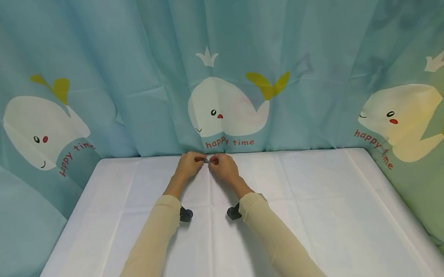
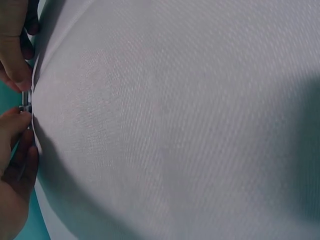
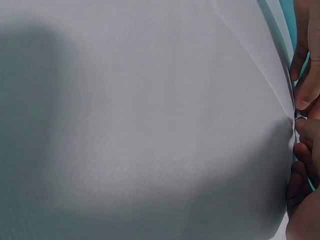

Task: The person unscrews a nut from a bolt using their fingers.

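Observation:
Both hands meet at the far edge of the white-covered table in the head view. Between their fingertips is a small silvery metal piece with a thin shaft and a wider collar, seen in the left wrist view; its exact kind I cannot tell. The left hand pinches one end between thumb and fingers. From the other side, the right hand pinches the opposite end. Fingers hide most of the piece, and only a pale glint of it shows in the right wrist view.
A white cloth with fold creases covers the table. Right behind its far edge hangs a blue-green curtain printed with whales, which also runs along both sides. Dark wrist cameras sit at the inner side of both cream sleeves.

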The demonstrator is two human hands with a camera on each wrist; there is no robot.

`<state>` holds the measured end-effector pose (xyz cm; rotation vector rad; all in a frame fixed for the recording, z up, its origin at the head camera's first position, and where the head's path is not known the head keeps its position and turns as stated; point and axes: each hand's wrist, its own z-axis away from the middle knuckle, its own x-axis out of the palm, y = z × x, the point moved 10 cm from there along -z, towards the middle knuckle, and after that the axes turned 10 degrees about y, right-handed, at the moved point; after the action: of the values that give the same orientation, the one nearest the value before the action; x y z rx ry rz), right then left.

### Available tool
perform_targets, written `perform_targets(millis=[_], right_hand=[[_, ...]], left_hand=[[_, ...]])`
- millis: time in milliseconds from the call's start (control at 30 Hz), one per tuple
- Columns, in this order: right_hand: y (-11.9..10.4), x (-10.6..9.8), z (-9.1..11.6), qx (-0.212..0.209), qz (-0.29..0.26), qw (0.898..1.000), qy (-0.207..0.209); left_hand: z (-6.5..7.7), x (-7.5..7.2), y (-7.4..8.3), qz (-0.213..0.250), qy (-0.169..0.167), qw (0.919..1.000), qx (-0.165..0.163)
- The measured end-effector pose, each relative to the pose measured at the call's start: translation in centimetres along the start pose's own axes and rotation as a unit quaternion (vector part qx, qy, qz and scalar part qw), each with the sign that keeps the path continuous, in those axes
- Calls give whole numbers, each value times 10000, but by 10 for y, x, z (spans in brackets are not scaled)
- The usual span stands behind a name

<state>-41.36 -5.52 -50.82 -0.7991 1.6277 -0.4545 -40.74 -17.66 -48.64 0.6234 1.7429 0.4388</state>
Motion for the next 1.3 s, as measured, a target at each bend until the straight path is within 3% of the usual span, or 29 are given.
perform_targets(millis=[167,367,567,733,867,1033,1300], right_hand=[[-3,-2,1,-76,61,10000,-11],[-5,-3,2,-107,228,9997,-45],[-2,-3,2,-50,273,9996,-38],[-4,-3,5,-127,194,9997,-99],[-9,-9,9,-281,-71,9996,-2],[-15,-21,12,-489,-519,9971,257],[-26,-42,16,-713,-1237,9895,211]], left_hand=[[1,0,2,9,89,9999,-45],[1,0,6,99,105,9998,163],[3,1,10,218,-48,9994,275],[8,0,17,117,-263,9980,564],[10,-3,20,172,-409,9965,703],[11,-12,25,409,-338,9958,750],[16,-26,30,959,-263,9942,407]])
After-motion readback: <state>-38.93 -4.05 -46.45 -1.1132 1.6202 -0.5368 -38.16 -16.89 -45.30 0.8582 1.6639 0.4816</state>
